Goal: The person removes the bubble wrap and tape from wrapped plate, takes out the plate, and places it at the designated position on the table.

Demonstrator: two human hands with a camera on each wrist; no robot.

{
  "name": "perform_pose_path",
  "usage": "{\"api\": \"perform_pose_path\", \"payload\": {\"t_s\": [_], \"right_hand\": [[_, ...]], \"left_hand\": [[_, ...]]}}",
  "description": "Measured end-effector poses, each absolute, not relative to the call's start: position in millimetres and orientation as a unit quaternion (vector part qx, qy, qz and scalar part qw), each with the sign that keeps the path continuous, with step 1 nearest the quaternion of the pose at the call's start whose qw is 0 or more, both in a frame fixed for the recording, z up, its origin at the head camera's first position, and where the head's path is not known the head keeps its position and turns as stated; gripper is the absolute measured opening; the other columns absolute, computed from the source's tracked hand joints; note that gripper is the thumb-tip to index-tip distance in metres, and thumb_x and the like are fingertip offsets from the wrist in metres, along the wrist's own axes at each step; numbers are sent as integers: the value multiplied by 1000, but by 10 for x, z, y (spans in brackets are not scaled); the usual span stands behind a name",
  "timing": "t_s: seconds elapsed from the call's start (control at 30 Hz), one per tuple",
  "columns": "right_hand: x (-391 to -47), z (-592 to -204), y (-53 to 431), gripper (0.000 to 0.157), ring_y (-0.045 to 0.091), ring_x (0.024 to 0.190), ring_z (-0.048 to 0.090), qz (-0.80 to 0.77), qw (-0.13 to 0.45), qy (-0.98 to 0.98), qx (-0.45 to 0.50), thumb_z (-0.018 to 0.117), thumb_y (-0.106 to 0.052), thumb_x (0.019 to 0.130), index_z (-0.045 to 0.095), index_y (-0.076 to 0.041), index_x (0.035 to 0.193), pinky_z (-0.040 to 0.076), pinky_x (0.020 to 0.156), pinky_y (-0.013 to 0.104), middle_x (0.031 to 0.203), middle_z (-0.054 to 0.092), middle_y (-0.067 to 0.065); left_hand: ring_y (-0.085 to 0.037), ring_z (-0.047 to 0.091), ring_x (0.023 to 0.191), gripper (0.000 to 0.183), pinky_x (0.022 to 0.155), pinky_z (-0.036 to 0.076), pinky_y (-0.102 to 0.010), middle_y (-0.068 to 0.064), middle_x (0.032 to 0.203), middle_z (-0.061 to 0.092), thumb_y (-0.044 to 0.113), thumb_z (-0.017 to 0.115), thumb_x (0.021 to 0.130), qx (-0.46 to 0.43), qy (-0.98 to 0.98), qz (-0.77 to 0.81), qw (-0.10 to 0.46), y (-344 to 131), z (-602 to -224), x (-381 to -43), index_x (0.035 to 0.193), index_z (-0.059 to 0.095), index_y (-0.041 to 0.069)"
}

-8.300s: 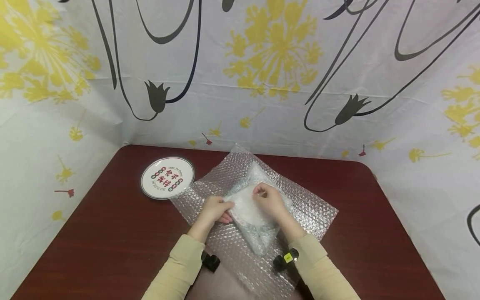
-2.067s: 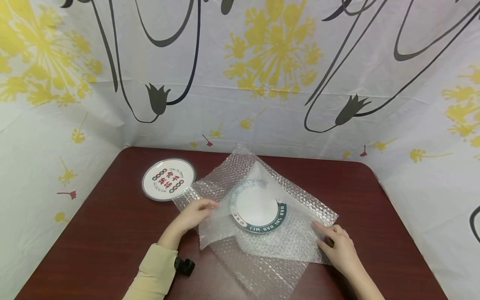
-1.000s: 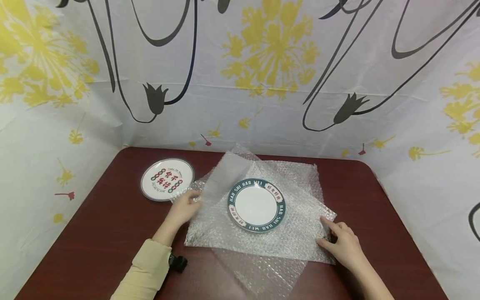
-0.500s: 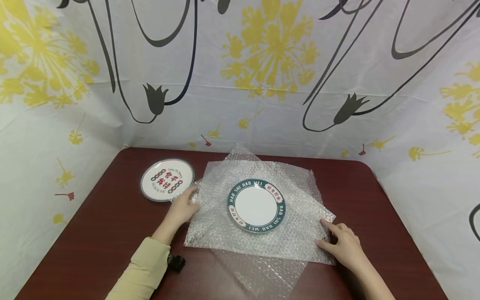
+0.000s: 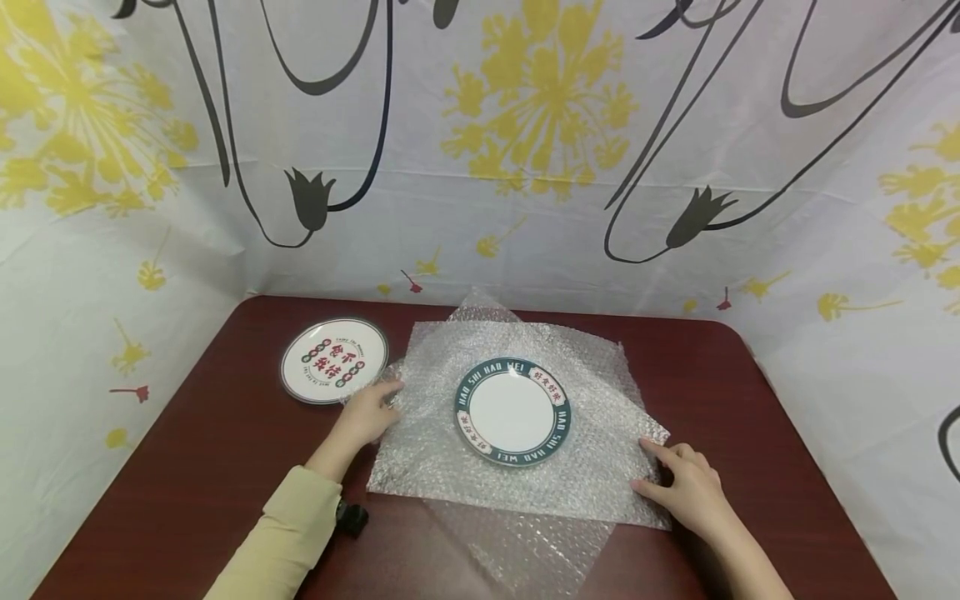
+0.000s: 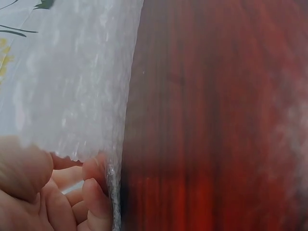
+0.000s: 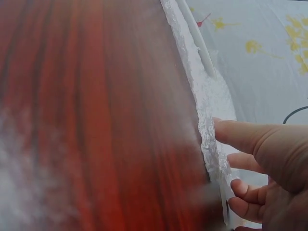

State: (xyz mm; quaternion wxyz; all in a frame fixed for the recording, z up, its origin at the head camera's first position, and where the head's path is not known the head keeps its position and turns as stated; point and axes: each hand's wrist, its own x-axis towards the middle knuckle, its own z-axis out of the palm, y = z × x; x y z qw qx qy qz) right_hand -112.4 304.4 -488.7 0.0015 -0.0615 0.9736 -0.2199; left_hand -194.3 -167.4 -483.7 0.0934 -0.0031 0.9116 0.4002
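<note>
A round plate with a white middle and a teal lettered rim lies face up on a spread sheet of bubble wrap. At the sheet's left edge is my left hand, its thumb and index finger parted; in the left wrist view its loosely bent fingers touch the wrap edge. My right hand is at the lower right edge, thumb and index finger spread against the wrap. In the right wrist view, the thumb touches the crinkled edge. Neither hand touches the plate.
Under the first sheet lies another bubble wrap sheet, turned at an angle, its corners sticking out front and back. A second white plate with red characters stands at the back left of the dark red table. Patterned cloth surrounds the table.
The wrap that was folded over the teal-rimmed plate has been opened out flat, uncovering the plate. My hands have moved apart from the middle to its two sides; lately they barely move.
</note>
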Motion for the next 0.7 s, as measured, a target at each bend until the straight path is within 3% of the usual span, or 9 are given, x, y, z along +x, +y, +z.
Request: {"api": "perform_pose_path", "payload": {"t_s": [0.33, 0.43, 0.53, 0.6, 0.67, 0.7], "right_hand": [[-1150, -4846, 3044, 71, 33, 93, 47, -217, 25, 974, -60, 77, -44, 76, 57, -3, 131, 35, 65, 42, 102, 52, 13], [-1158, -4833, 3032, 70, 34, 94, 47, -217, 24, 974, -59, 75, -47, 79, 58, -2, 130, 36, 66, 44, 103, 51, 13], [-1172, -4821, 3014, 67, 34, 94, 47, -219, 18, 974, -57, 72, -47, 81, 59, -2, 128, 36, 66, 46, 102, 52, 13], [-1182, -4810, 3003, 63, 35, 95, 48, -223, 15, 973, -56, 72, -45, 82, 60, -1, 127, 37, 67, 48, 103, 52, 14], [-1193, -4794, 2997, 60, 38, 96, 48, -225, 10, 973, -57, 72, -43, 83, 61, -1, 125, 39, 68, 51, 104, 52, 16], [-1199, -4786, 2996, 59, 39, 96, 48, -227, 9, 972, -57, 72, -42, 83, 62, -1, 124, 39, 68, 52, 104, 52, 17]], "left_hand": [[-13, 46, 36, 54, 37, 46, -26, -5, 50, 51, 7, 64, 86, -4, 917, 384, 108, -1659, -4827, -1956, 138, 51, 7], [-15, 48, 36, 54, 36, 46, -27, -11, 52, 54, 6, 64, 85, -2, 920, 379, 102, -1646, -4826, -1955, 138, 51, 7], [-20, 59, 49, 52, 44, 52, -31, -19, 82, 67, 7, 66, 85, 7, 933, 351, 83, -1633, -4821, -1950, 136, 54, 6], [-26, 66, 71, 51, 58, 56, -37, -21, 108, 66, 8, 67, 84, 16, 944, 321, 69, -1628, -4809, -1943, 133, 56, 7], [-31, 64, 97, 49, 76, 55, -44, -17, 128, 58, 10, 69, 83, 25, 955, 290, 59, -1628, -4790, -1933, 131, 59, 8], [-33, 60, 107, 48, 82, 53, -47, -17, 130, 57, 11, 70, 83, 30, 959, 275, 57, -1632, -4777, -1928, 130, 60, 8]]}}
